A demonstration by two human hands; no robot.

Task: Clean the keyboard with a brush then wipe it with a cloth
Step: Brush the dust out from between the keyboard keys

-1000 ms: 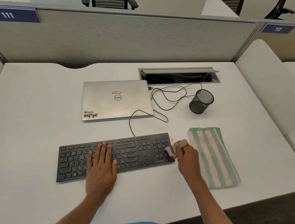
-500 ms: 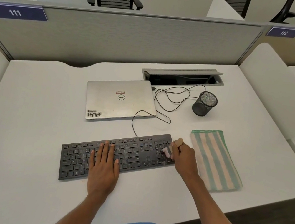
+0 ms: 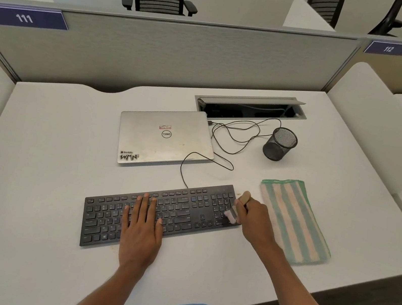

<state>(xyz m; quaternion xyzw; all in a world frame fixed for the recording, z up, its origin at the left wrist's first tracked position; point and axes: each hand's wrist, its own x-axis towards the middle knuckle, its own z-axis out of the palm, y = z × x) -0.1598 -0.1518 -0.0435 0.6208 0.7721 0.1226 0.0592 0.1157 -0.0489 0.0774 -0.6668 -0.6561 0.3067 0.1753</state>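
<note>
Black keyboard (image 3: 158, 211) lies mid-worktop (image 3: 48, 153). Left grip (image 3: 141, 233) rests flat on its keys, fingers straight, released. Right grip (image 3: 253, 222) clasps a brush (image 3: 243, 196), bristles on the number pad at the keyboard's 3 o'clock end. Striped cloth (image 3: 294, 221) lies just beside, at 3 o'clock.

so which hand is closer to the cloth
Right. The right hand, gripping the brush at the keyboard's right end, is just beside the cloth's left edge. The left hand lies flat on the middle keys, much farther from it.
</note>
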